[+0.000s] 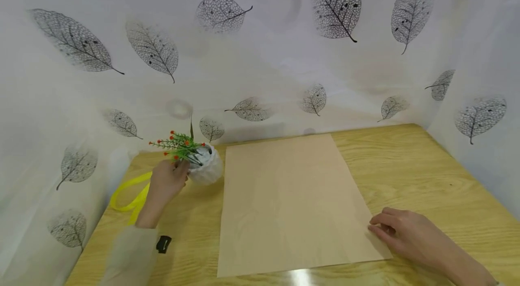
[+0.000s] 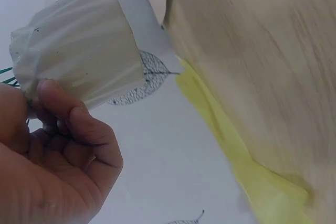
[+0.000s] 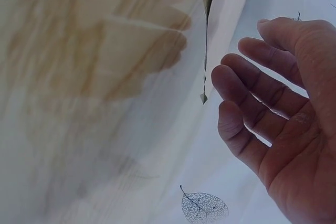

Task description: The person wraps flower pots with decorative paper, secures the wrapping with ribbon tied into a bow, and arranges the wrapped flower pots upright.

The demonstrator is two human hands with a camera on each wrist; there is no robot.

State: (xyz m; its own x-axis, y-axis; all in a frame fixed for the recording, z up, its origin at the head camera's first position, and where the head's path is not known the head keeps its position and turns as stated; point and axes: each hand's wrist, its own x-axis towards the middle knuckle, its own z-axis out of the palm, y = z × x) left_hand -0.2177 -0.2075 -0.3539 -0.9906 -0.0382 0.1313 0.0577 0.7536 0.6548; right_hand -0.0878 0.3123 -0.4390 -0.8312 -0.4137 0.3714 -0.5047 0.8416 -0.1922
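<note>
My left hand (image 1: 166, 184) grips the rim of a white ribbed flower pot (image 1: 208, 171), which is tilted with its mouth toward the hand. Out of the pot spreads an artificial plant (image 1: 180, 146) with green stems and small red tips. In the left wrist view, thumb and curled fingers pinch the rim of the pot (image 2: 84, 40). A brown sheet of paper (image 1: 288, 205) lies flat to the right of the pot. Beside its right edge is my right hand (image 1: 410, 232), fingertips at the paper. The right wrist view shows that hand (image 3: 294, 108) with loosely bent, spread fingers holding nothing.
A looped yellow ribbon (image 1: 140, 200) lies on the left of the wooden table (image 1: 406, 173), beside my left forearm. Near the left sleeve is a small black object (image 1: 164, 244). White cloth (image 1: 268, 69) printed with leaves rises behind the table and at both sides.
</note>
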